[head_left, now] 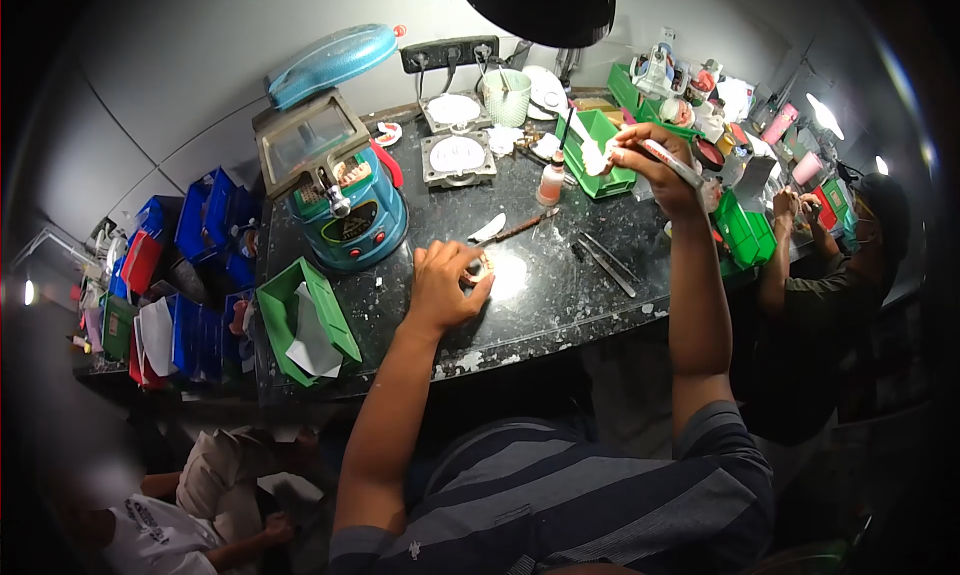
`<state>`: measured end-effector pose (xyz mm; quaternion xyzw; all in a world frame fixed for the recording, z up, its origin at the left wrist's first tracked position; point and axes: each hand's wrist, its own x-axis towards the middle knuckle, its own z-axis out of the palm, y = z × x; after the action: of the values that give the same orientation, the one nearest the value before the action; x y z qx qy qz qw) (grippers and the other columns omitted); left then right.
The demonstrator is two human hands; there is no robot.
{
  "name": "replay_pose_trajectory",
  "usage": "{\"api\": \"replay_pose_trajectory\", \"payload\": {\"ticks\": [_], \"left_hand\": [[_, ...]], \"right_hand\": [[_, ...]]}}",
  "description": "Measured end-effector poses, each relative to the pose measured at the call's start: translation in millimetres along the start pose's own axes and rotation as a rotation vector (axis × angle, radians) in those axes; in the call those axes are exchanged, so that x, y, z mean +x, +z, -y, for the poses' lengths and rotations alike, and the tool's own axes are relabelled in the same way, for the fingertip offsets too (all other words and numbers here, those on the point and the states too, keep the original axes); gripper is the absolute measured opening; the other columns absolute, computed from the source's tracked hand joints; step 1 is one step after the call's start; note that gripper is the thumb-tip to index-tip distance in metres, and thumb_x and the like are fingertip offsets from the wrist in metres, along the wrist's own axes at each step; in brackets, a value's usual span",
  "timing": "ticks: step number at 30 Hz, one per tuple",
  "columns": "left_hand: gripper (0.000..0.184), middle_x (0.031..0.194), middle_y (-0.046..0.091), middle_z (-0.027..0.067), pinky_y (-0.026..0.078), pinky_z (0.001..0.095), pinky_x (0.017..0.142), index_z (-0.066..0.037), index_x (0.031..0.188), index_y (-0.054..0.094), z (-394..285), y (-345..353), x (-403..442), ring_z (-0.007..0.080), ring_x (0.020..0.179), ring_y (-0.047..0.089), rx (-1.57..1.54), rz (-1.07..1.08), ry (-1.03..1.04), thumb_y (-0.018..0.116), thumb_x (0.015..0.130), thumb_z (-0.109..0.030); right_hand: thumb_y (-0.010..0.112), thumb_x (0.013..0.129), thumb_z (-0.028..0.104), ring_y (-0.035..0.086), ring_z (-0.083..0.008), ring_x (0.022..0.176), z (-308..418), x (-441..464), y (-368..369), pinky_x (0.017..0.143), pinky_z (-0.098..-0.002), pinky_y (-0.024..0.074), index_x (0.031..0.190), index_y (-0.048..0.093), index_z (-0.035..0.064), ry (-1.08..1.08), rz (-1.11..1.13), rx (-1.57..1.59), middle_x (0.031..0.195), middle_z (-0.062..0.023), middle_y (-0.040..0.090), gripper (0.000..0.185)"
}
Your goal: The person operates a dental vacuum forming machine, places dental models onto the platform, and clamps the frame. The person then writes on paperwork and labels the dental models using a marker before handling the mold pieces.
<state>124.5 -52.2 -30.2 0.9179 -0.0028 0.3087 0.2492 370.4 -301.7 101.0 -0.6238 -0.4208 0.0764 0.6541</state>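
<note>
My left hand (445, 283) rests low over the dark bench, thumb and fingers curled round a small pale piece (484, 268) that is mostly hidden. Raised at the right, my right hand (655, 165) grips a white pen-like stick (668, 161) with red markings. A white lumpy piece (597, 161) shows at its fingertips, in front of a green bin (620, 183); whether the fingers hold it is unclear. Between the hands lie a dark-handled tool (520, 226), a white blade-shaped piece (488, 227) and metal tweezers (606, 266). A small bottle of pink liquid (549, 183) stands behind them.
A teal machine (350, 220) with a raised frame stands left, above a green bin (335, 320) holding paper. Metal plates with white casts (458, 157) and a textured cup (506, 97) are at the back. A co-worker (830, 295) sits right; another person (170, 525) is lower left.
</note>
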Motion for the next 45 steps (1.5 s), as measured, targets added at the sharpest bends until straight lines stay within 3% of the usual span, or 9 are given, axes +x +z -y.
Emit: {"api": "replay_pose_trajectory", "payload": {"ticks": [5,9,10,13,17,20,23,30,45], "left_hand": [[0.044,0.127,0.067,0.0128,0.040,0.0391,0.098,-0.007,0.125,0.065,-28.8,-15.7,11.8,0.0283,0.115,0.061,-0.192,-0.207,0.115,0.076,0.083,-0.019],[0.027,0.114,0.072,0.0126,0.045,0.0388,0.093,-0.005,0.114,0.069,-17.9,-3.4,8.2,0.0321,0.102,0.068,-0.287,-0.198,0.133,0.072,0.089,-0.015],[0.022,0.104,0.073,0.0117,0.049,0.0383,0.086,-0.005,0.109,0.069,-12.8,0.8,5.1,0.0256,0.095,0.070,-0.294,-0.195,0.074,0.073,0.087,-0.012],[0.024,0.092,0.074,0.0094,0.054,0.0277,0.068,0.001,0.103,0.067,-11.5,7.2,4.7,0.0131,0.078,0.068,-0.933,-0.076,-0.331,0.064,0.102,-0.023],[0.043,0.088,0.072,0.0139,0.056,0.0279,0.070,0.002,0.100,0.063,1.8,4.3,2.7,0.0157,0.075,0.068,-1.420,-0.031,-0.474,0.056,0.103,-0.041],[0.042,0.086,0.072,0.0139,0.055,0.0282,0.068,0.001,0.100,0.063,1.5,1.5,3.4,0.0172,0.071,0.067,-1.501,0.001,-0.489,0.054,0.104,-0.040],[0.039,0.086,0.071,0.0132,0.053,0.0292,0.070,0.001,0.101,0.063,3.3,-0.5,3.0,0.0182,0.074,0.067,-1.574,0.052,-0.513,0.052,0.106,-0.036],[0.036,0.086,0.069,0.0111,0.052,0.0284,0.071,0.001,0.100,0.064,2.8,3.9,2.7,0.0164,0.076,0.065,-1.511,0.062,-0.492,0.053,0.106,-0.033],[0.032,0.086,0.070,0.0107,0.053,0.0266,0.070,0.000,0.095,0.065,3.5,5.0,3.7,0.0146,0.073,0.065,-1.413,0.071,-0.469,0.052,0.107,-0.027]], "right_hand": [[0.074,0.088,0.001,0.073,-0.0195,0.089,6.8,-40.3,91.6,0.082,-0.0308,0.0617,0.104,0.068,-0.0009,0.323,0.082,0.480,0.096,-0.0120,0.072,0.017],[0.075,0.090,0.005,0.073,-0.0208,0.091,-40.4,-49.2,143.5,0.082,-0.0295,0.0624,0.107,0.064,-0.0001,0.627,0.033,0.721,0.098,-0.0111,0.070,0.021],[0.072,0.093,0.009,0.073,-0.0202,0.086,-39.6,-50.9,154.0,0.077,-0.0286,0.0622,0.107,0.064,-0.0003,0.642,-0.043,0.672,0.096,-0.0105,0.070,0.019],[0.062,0.102,0.023,0.071,-0.0157,0.078,-42.0,-51.8,165.2,0.071,-0.0270,0.0608,0.126,0.062,-0.0038,0.413,-0.063,0.390,0.093,-0.0136,0.072,0.036],[0.056,0.103,0.021,0.069,-0.0148,0.077,-40.4,-60.9,159.3,0.073,-0.0261,0.0561,0.136,0.057,-0.0061,0.131,-0.071,0.012,0.086,-0.0129,0.073,0.043],[0.057,0.100,0.012,0.070,-0.0154,0.079,-42.2,-64.0,161.1,0.075,-0.0266,0.0551,0.125,0.063,-0.0070,-0.041,-0.034,-0.090,0.084,-0.0134,0.073,0.032],[0.066,0.093,0.000,0.072,-0.0154,0.085,-39.8,-64.9,174.4,0.078,-0.0273,0.0571,0.095,0.064,-0.0037,0.003,-0.085,0.109,0.088,-0.0152,0.074,0.005],[0.073,0.092,0.002,0.072,-0.0146,0.083,-55.5,-64.2,177.3,0.076,-0.0269,0.0591,0.092,0.063,-0.0041,0.016,-0.124,0.412,0.091,-0.0163,0.074,0.011],[0.075,0.092,0.007,0.066,-0.0072,0.074,-58.0,-65.4,180.9,0.065,-0.0225,0.0532,0.090,0.068,-0.0035,-0.005,-0.114,0.158,0.086,-0.0089,0.072,0.013]]}}
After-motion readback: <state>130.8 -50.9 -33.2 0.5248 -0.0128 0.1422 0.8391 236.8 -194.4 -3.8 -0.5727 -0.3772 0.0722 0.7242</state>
